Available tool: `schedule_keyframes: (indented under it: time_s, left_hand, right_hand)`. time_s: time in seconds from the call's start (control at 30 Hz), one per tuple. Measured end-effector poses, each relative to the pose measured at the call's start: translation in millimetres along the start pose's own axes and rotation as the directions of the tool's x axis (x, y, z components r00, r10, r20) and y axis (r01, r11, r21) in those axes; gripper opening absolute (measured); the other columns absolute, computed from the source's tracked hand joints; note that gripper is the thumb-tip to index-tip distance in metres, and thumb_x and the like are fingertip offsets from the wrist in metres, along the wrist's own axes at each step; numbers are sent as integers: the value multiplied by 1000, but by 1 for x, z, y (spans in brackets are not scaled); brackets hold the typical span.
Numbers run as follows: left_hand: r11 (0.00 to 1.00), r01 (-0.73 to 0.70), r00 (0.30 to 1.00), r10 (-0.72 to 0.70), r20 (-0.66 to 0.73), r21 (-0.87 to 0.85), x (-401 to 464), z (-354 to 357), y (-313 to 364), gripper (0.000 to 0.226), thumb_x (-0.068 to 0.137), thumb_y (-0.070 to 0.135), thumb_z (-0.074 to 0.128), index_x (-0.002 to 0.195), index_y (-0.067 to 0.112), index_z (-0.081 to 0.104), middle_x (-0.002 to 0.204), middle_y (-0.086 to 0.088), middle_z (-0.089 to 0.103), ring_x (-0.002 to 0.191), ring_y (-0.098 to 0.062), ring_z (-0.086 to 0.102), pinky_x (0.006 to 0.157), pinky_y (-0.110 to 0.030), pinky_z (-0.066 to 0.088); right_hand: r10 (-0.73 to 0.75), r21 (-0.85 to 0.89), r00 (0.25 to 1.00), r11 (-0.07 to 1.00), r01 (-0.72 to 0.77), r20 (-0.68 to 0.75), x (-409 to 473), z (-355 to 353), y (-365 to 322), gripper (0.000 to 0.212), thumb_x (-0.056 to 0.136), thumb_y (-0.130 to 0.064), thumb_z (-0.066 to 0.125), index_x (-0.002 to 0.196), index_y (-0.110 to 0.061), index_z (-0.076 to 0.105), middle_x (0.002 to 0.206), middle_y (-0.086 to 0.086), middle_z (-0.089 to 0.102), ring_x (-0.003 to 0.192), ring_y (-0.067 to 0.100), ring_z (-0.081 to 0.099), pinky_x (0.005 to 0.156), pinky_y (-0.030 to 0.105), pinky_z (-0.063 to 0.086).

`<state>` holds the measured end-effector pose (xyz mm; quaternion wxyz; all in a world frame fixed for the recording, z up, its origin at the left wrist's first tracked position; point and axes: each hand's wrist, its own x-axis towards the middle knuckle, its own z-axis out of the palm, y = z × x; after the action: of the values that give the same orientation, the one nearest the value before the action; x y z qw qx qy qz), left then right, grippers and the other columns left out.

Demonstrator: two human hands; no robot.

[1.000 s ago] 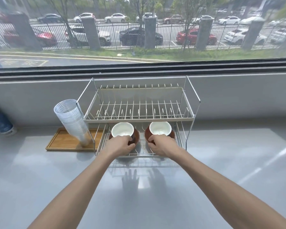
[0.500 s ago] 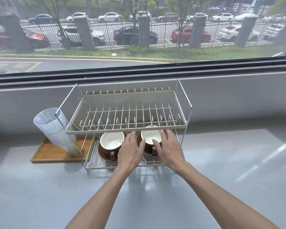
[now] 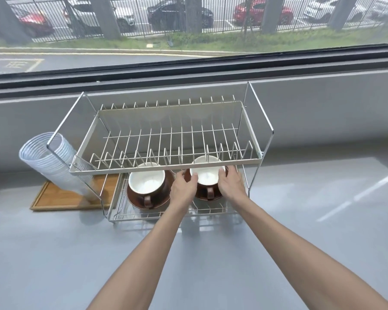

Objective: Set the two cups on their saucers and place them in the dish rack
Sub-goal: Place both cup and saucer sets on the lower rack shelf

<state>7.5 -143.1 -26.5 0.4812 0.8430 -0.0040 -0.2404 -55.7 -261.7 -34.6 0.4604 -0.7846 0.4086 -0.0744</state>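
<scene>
Two brown cups with white insides stand on brown saucers on the lower shelf of the wire dish rack. The left cup sits alone on its saucer, handle toward me. The right cup is held from both sides: my left hand grips its left rim and my right hand wraps its right side. Its saucer is mostly hidden under the cup and my hands.
A tilted stack of clear plastic cups leans on a wooden tray left of the rack. The rack's upper shelf overhangs the cups. A grey wall and window ledge stand behind; grey counter stretches to the right and toward me.
My left hand left the left cup set and shifted right. Both hands now close on the right cup. The camera came closer and looks down more steeply.
</scene>
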Motion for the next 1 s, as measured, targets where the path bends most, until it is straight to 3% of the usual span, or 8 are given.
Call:
schedule_keyframes:
  time_s: [0.1, 0.3, 0.43, 0.57, 0.67, 0.8, 0.93, 1.0]
  left_hand:
    - [993, 45, 999, -43, 17, -105, 2, -1, -5, 51, 95, 39, 54, 141, 19, 46, 134, -7, 58, 119, -28, 57, 102, -48, 50]
    - [996, 30, 999, -26, 41, -87, -2, -3, -7, 49, 95, 40, 54, 140, 19, 49, 120, -2, 56, 117, -28, 58, 100, -48, 52]
    - [999, 20, 998, -17, 64, -47, -5, -7, -8, 49, 94, 44, 52, 138, 22, 49, 130, -6, 60, 118, -28, 58, 100, -48, 52]
    - [985, -39, 985, 9, 173, 168, -12, -22, 0, 51, 98, 47, 44, 142, 22, 45, 127, -1, 54, 109, -25, 56, 92, -39, 54]
    - [933, -153, 956, 55, 288, 327, -15, -44, 9, 49, 99, 46, 44, 138, 18, 53, 130, -7, 59, 105, -25, 60, 87, -38, 54]
    - [872, -234, 927, 67, 369, 429, -27, -79, 18, 49, 96, 49, 48, 138, 24, 55, 136, -8, 61, 121, -29, 61, 103, -41, 49]
    - [786, -324, 907, 101, 408, 527, -38, -117, 27, 45, 99, 46, 47, 140, 27, 52, 134, 0, 59, 118, -26, 61, 91, -28, 48]
    - [771, -326, 910, 99, 403, 547, -35, -138, 26, 46, 99, 47, 46, 141, 29, 50, 133, -1, 63, 113, -28, 64, 93, -30, 49]
  right_hand:
    - [35, 26, 999, 999, -35, 12, 4, 3, 3, 41, 101, -26, 33, 134, -9, 50, 134, 16, 56, 126, 35, 47, 106, 46, 40]
    - [45, 65, 999, 997, -46, 26, -1, 1, 4, 44, 99, -28, 33, 140, -22, 49, 137, 12, 56, 128, 31, 49, 107, 47, 41]
    - [40, 42, 998, 998, -42, 40, -4, 0, 6, 45, 98, -32, 33, 139, -24, 50, 137, 11, 56, 128, 31, 49, 107, 47, 41]
    - [-5, -87, 999, 996, 9, 39, -14, -8, -4, 47, 99, -33, 37, 142, -16, 45, 143, 12, 50, 134, 32, 43, 109, 47, 38]
    - [-90, -253, 996, 963, 93, 24, -24, -13, -13, 51, 100, -38, 38, 143, -11, 41, 149, 14, 40, 138, 33, 37, 110, 47, 35]
    - [-269, -474, 962, 843, 254, 37, -44, -15, -32, 43, 102, -36, 40, 132, -8, 52, 136, 19, 50, 129, 36, 42, 103, 45, 36]
    - [-386, -577, 916, 727, 372, 105, -62, -6, -54, 41, 102, -37, 38, 128, -12, 56, 126, 17, 59, 122, 34, 47, 98, 44, 38]
    - [-432, -585, 888, 684, 435, 154, -67, 2, -62, 42, 102, -39, 39, 131, -15, 56, 126, 14, 62, 121, 33, 49, 100, 43, 38]
